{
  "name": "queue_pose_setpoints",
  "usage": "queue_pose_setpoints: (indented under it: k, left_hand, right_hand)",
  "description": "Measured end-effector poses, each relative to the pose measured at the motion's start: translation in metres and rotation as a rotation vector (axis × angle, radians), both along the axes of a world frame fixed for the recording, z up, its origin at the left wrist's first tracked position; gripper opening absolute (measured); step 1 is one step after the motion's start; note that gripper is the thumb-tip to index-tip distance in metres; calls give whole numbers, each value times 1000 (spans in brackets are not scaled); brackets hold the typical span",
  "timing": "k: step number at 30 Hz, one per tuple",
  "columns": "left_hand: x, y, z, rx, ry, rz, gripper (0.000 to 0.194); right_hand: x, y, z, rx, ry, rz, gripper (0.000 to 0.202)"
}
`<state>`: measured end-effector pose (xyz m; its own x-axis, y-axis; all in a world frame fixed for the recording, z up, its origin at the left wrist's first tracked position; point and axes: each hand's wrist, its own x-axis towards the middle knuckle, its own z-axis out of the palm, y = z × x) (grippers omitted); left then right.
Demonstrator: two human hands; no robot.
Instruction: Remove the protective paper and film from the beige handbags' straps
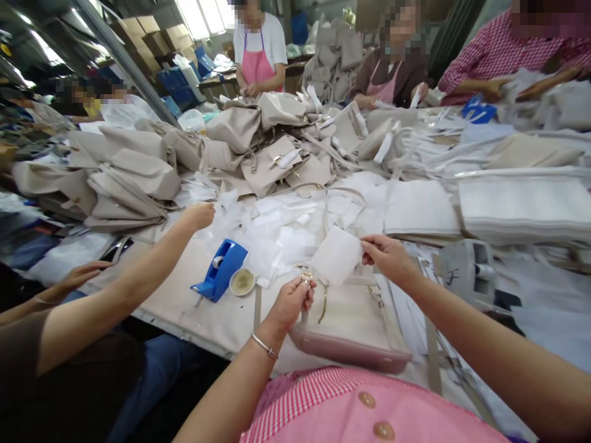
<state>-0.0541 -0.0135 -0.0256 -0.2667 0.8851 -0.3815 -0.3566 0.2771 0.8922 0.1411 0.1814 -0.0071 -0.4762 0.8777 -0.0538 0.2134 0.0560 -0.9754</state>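
My left hand is closed around a strap end with a gold buckle, just above the near edge of a beige handbag. The bag lies on the table in front of me, with a pinkish-brown base and gold hardware. Between thumb and fingers, my right hand pinches the right corner of a thin white foam sheet. That sheet hangs over the upper part of the bag. A gold zipper pull shows below it.
A blue tape dispenser and a small round dish stand left of the bag. A grey tape dispenser is at right. Beige bags pile up behind white sheets. A co-worker's arm reaches in from the left; others work across the table.
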Motion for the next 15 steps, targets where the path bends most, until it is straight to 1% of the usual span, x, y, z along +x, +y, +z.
queue_pose_setpoints:
  k: [2, 5, 7, 8, 10, 12, 13, 14, 15]
  left_hand:
    - [0, 0, 2, 11, 20, -8, 30]
    - [1, 1, 6, 39, 98, -33, 32]
    - [0, 1, 9, 46, 216, -47, 33]
    - [0, 1, 10, 56, 307, -49, 32]
    - [-3, 1, 12, 100, 534, -13, 29]
    - [-6, 2, 12, 135, 732, 53, 25]
    - [-8, 3, 12, 137, 775, 74, 24]
    - [-9, 5, 12, 127, 767, 73, 24]
    - [-10, 6, 13, 111, 713, 54, 24]
  right_hand:
    - [-4, -1, -7, 1, -28, 21, 34]
    - [-10, -2, -19, 26, -74, 106, 33]
    - [-15, -3, -25, 42, -89, 163, 32]
    - [-17, -4, -27, 41, -90, 180, 32]
    - [-24, -7, -29, 26, -75, 202, 32]
    - [-33, -10, -27, 21, -46, 239, 31]
    - [-38, -12, -24, 21, -29, 266, 31]
    - [-44, -14, -22, 19, -11, 296, 30]
    - [-49, -15, -19, 14, 5, 319, 30]
